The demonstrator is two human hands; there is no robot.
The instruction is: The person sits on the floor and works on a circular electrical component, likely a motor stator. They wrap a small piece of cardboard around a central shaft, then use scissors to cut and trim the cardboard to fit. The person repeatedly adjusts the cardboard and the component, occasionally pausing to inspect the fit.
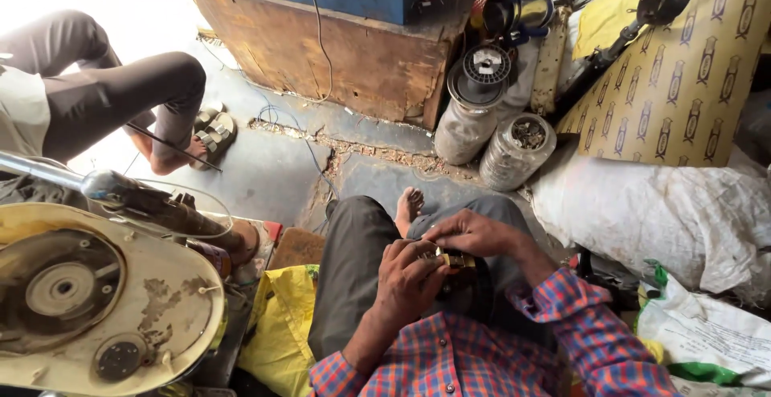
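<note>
Both hands meet over the lap. The left hand (409, 276) cups a small brass-coloured part (456, 261), bracing it; the right hand (474, 232) arches over it, fingertips pinching down. At 1 o'clock stand two clear jars (514, 152), within reach. At 9 o'clock sits a worn cream winding machine (96, 301).

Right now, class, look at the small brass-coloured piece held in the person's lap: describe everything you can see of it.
The small brass-coloured piece looks metallic and shiny, with a yellowish glint. Only a sliver shows, so its full shape cannot be told. It sits over the lap, above grey trousers. The left hand cups it from below and the side; the right hand arches over it from above, fingers curled onto it. Both hands touch it and hide most of it.
</note>
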